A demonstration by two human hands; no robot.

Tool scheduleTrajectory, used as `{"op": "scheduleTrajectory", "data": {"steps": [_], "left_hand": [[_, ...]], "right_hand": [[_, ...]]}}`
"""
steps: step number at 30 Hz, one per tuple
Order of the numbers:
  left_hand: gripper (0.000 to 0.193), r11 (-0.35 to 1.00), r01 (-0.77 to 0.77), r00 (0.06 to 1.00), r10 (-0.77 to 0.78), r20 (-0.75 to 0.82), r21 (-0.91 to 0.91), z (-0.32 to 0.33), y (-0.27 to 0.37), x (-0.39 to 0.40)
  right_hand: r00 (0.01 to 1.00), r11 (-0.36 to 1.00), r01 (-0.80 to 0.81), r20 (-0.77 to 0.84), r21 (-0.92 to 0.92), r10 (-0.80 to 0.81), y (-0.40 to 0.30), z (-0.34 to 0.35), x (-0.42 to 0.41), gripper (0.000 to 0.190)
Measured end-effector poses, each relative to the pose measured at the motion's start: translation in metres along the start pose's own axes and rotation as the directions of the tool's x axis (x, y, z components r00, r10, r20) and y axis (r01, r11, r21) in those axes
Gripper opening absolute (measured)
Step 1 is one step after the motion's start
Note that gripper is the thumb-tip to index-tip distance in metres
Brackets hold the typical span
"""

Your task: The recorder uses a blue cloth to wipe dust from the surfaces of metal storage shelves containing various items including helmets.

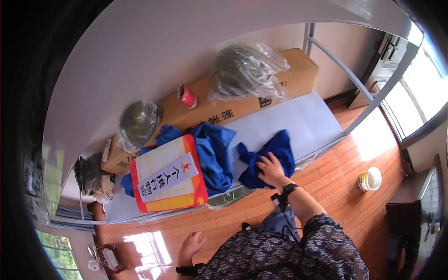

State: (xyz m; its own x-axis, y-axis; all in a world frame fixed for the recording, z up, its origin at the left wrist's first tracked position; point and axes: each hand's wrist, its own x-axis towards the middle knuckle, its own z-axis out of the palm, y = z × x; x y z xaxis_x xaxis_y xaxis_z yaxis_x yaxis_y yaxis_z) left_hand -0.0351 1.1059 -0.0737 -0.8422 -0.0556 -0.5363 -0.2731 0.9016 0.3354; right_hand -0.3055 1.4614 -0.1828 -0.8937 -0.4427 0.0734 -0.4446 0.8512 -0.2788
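My right hand [271, 169] is on a bunched dark-blue cloth [284, 154], fingers bent over its upper side, on the pale bed board [308, 112] of a metal bunk. Part of the grip is hidden under the hand. My left hand [193, 243] hangs over the floor, short of the bunk's front edge, and holds nothing. Left of the cloth lies a crumpled blue fabric piece [215, 157]. A flat red, white and yellow board [168, 143], bearing writing, rests partly over that fabric.
Behind are long cardboard boxes [304, 70], a large plastic-wrapped green bundle [241, 70], a smaller one [138, 122] and a red container [188, 96]. The upper bunk [168, 38] hangs overhead. A bunk post [381, 92] stands right. A white bucket [370, 179] sits on the wooden floor.
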Motion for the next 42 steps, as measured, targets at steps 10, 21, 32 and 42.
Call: {"op": "scheduleTrajectory", "data": {"steps": [10, 21, 32, 42], "left_hand": [[0.049, 0.982, -0.077, 0.989, 0.053, -0.137, -0.174, 0.004, 0.1, 0.047], [0.052, 0.921, 0.287, 0.923, -0.34, -0.18, -0.264, 0.039, 0.12, -0.014], [0.054, 0.854, 0.347, 0.875, -0.444, -0.195, -0.388, 0.087, 0.146, -0.016], [0.053, 0.826, 0.411, 0.848, -0.502, -0.171, -0.386, 0.101, 0.161, -0.051]], "right_hand": [[0.97, 0.986, -0.164, -0.176, 0.025, 0.165, 0.165, -0.057, -0.007, 0.039], [0.722, 0.723, -0.689, -0.044, 0.039, 0.69, 0.274, -0.084, 0.063, 0.055], [0.828, 0.836, 0.546, 0.187, -0.049, -0.529, 0.07, 0.002, 0.132, 0.051], [0.987, 0.99, -0.035, -0.153, 0.137, 0.056, 0.208, -0.062, 0.095, 0.042]]}}
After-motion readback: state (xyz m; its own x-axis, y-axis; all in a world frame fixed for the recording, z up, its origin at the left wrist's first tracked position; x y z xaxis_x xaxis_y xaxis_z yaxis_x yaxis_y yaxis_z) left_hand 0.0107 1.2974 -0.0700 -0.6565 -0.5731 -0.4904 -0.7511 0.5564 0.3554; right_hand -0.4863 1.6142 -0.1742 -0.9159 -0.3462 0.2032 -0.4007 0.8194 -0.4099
